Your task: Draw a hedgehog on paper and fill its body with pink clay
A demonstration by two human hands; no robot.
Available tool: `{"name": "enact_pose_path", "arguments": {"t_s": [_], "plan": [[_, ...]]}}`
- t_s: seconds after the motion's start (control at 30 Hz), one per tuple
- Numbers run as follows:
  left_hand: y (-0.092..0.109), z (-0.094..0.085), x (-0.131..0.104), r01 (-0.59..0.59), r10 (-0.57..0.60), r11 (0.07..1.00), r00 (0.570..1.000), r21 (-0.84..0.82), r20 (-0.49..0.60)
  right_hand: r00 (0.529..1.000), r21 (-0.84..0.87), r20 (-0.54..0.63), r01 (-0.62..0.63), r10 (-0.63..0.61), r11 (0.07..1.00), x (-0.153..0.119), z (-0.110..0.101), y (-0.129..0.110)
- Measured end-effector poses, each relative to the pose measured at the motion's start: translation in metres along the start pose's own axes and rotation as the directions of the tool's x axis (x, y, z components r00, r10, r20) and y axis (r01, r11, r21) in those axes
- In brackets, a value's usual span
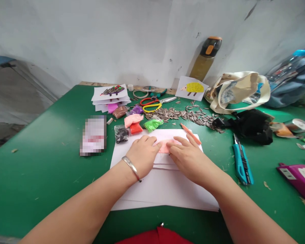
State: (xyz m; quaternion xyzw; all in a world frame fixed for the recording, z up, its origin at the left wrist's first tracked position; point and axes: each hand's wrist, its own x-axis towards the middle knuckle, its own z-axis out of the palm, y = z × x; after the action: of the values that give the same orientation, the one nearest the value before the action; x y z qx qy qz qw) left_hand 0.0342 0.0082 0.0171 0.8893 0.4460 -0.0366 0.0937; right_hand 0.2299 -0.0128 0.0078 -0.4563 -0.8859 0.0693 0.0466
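Observation:
A flat piece of pink modelling clay (164, 147) lies on white paper (165, 189) in front of me. My left hand (144, 154) rests at its left side, thumb touching the clay and fingers laid on the paper. From the right, my right hand (186, 156) reaches over the clay's edge, its fingers spread and pressing down. Neither hand grips anything. Just beyond the right fingers lies an orange pen-like stick (190, 133). Past the paper's far edge sit bags of pink clay (133, 119), red clay (136, 128), green clay (154, 124) and black clay (121, 133).
Sunflower seeds (167, 114) are strewn behind the paper, near yellow-handled scissors (152, 107). Hedgehog pictures (110, 92) are stacked at back left. A teal utility knife (242, 162) lies right, blade showing. A bottle (205, 59) and canvas bag (241, 89) stand along the wall.

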Motion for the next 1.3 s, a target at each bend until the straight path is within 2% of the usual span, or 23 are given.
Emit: {"name": "enact_pose_path", "arguments": {"t_s": [0.2,0.43,0.67,0.87,1.07,1.3], "plan": [[0.001,-0.002,-0.001,0.002,-0.002,1.000,1.000,0.008,0.021,1.000,0.016,0.000,-0.007,0.007,1.000,0.000,0.002,0.001],[-0.002,0.001,-0.002,-0.025,0.025,1.000,1.000,0.000,-0.019,0.989,0.037,-0.150,0.019,-0.013,0.999,-0.004,-0.010,0.010],[0.002,-0.001,-0.003,-0.023,0.022,1.000,1.000,0.018,0.020,0.999,0.018,-0.014,0.029,-0.029,0.999,-0.005,-0.002,0.005],[0.006,-0.002,-0.003,0.006,-0.006,1.000,1.000,0.010,0.027,0.994,-0.013,-0.111,0.004,-0.006,1.000,0.001,0.002,0.005],[0.007,-0.004,-0.003,0.007,-0.009,0.999,0.999,0.043,0.036,0.998,-0.031,-0.045,0.045,-0.046,0.999,0.004,0.012,0.001],[0.008,-0.004,-0.003,0.021,-0.021,1.000,0.999,0.011,0.041,0.997,-0.026,-0.073,0.035,-0.037,0.999,0.003,0.009,-0.004]]}}
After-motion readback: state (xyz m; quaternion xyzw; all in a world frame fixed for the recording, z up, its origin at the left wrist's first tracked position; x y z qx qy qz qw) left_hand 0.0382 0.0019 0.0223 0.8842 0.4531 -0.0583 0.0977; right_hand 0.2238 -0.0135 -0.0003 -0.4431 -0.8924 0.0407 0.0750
